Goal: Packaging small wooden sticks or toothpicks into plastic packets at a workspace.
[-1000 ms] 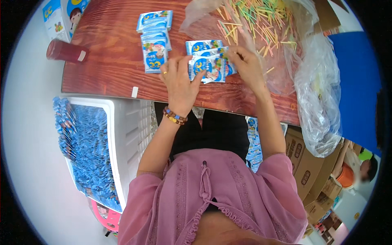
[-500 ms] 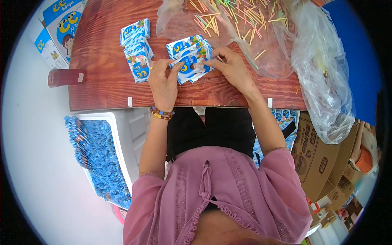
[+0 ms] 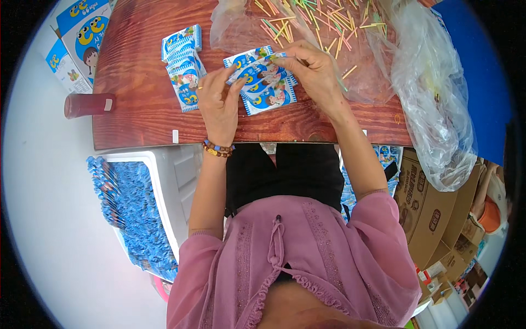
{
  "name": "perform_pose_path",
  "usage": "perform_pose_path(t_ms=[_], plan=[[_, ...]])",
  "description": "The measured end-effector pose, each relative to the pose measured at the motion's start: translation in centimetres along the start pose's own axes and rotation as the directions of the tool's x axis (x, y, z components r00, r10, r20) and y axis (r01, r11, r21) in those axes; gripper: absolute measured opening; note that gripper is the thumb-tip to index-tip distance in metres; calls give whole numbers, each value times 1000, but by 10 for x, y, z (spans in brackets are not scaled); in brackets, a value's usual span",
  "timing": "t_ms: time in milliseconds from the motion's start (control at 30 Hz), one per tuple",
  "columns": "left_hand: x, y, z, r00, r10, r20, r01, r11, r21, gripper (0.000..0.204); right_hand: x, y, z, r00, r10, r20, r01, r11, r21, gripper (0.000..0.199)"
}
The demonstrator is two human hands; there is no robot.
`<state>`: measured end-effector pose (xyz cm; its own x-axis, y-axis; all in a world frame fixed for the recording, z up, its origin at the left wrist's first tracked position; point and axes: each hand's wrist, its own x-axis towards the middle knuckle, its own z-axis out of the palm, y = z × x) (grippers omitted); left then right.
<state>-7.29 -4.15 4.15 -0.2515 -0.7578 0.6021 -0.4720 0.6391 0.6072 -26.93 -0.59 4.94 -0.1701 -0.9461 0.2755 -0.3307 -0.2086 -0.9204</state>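
Both hands pinching fanned blue-and-white foil sachets (image 3: 263, 77): left hand (image 3: 219, 104) fingers underneath, right hand (image 3: 312, 71) on top. Loose grip could spill sachets across reddish wooden bench (image 3: 137, 115).

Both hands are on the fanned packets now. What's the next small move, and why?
Probably square up the blue packets: they lie fanned and overlapping on the wooden table, with the left hand at their left edge and the right hand on top. A neater stack sits beside them.
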Motion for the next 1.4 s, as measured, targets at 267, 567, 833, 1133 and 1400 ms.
perform_pose_path(t_ms=[267, 567, 833, 1133, 1400], plan=[[-8, 8, -5, 779, -551, 300, 546, 359, -757, 15, -9, 4, 5, 940, 206, 271, -317, 818, 479, 13], [-16, 0, 4, 941, -335, 41, 329, 885, -329, 12, -12, 11, 7, 987, -158, -16, 158, 985, 69, 19], [-13, -1, 2, 792, -550, 266, 501, 336, -797, 17, -15, 16, 7, 969, 180, 171, -216, 950, 225, 19], [-12, 13, 1, 779, -593, 204, 500, 391, -773, 16, -7, -7, -1, 998, 67, 2, -62, 918, 392, 17], [-20, 23, -8, 741, -553, 381, 582, 246, -775, 16, -15, -11, -8, 913, 180, 365, -321, 870, 375, 14]])
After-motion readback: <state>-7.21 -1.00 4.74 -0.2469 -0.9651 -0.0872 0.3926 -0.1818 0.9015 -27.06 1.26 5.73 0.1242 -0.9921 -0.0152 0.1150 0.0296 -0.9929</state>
